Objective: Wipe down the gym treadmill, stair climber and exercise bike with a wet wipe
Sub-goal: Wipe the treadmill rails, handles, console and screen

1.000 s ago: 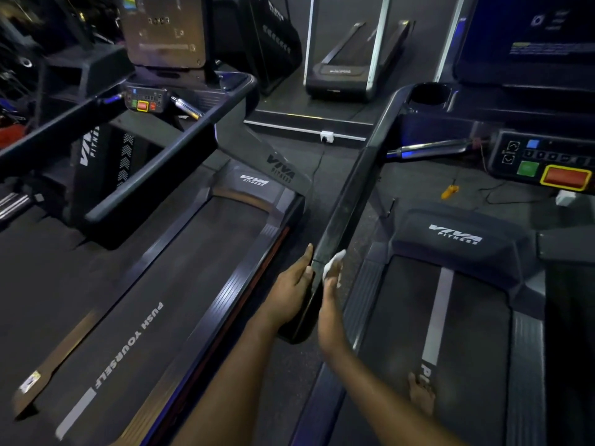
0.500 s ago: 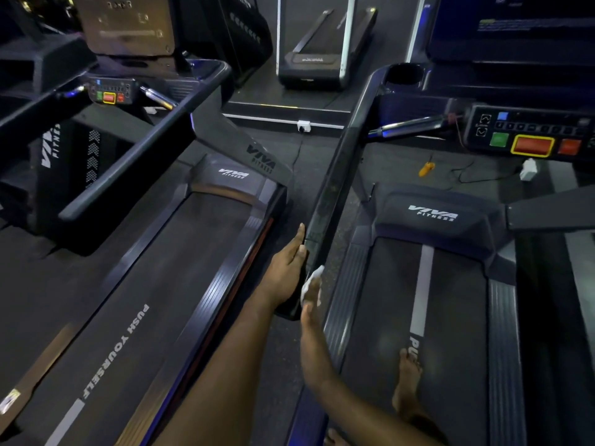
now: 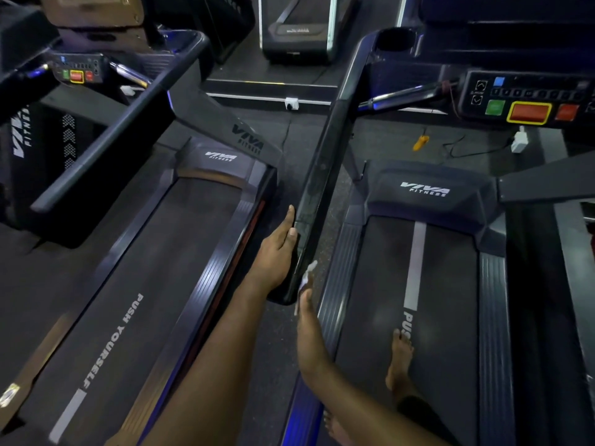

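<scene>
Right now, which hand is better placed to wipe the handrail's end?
The right hand: it presses the wet wipe against the handrail near its end. The left hand rests bare on the outer side.

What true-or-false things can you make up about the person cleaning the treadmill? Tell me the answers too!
1. The right hand presses a white wipe against the near end of the black handrail. True.
2. The left hand is pushing the green button. False: it rests with straight fingers on the outer side of the handrail.
3. The person wears shoes. False: a bare foot stands on the treadmill belt.
4. A small orange thing lies on the floor beyond the belt. True.
</scene>
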The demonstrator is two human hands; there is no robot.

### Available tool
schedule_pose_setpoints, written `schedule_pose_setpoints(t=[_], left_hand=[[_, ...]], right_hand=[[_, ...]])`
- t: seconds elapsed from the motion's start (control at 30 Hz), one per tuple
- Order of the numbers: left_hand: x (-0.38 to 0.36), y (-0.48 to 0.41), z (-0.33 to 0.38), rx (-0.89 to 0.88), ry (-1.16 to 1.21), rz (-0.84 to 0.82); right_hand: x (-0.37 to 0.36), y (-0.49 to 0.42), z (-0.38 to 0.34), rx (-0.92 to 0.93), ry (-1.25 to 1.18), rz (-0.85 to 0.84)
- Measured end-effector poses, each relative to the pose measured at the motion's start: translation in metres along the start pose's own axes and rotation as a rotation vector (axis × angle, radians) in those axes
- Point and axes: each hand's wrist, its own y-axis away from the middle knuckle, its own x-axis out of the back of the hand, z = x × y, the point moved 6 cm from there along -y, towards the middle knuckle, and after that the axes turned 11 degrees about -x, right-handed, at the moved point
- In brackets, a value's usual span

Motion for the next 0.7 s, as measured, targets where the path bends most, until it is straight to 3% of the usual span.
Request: schedule_pose_setpoints(t=[0.17,0.33,0.57,0.7], left_hand=[[0.000,-0.001,0.004,-0.020,-0.025,0.013],[0.000,-0.001,0.006,-0.034,-0.032,0.011],[0.003,-0.002,0.010,-0.018,-0.093,0.047],[0.010,0.007,0.014,-0.005,-0.140,0.175]], right_hand=[[0.030,-0.087,-0.052,-0.023,-0.052,0.072],[0.045,-0.166,-0.137,0.100,-0.132,0.078],[0.035,-0.095,-0.065,0.049,-0.003,0.065],[0.030,-0.035,-0.038,0.037,0.180,0.110]])
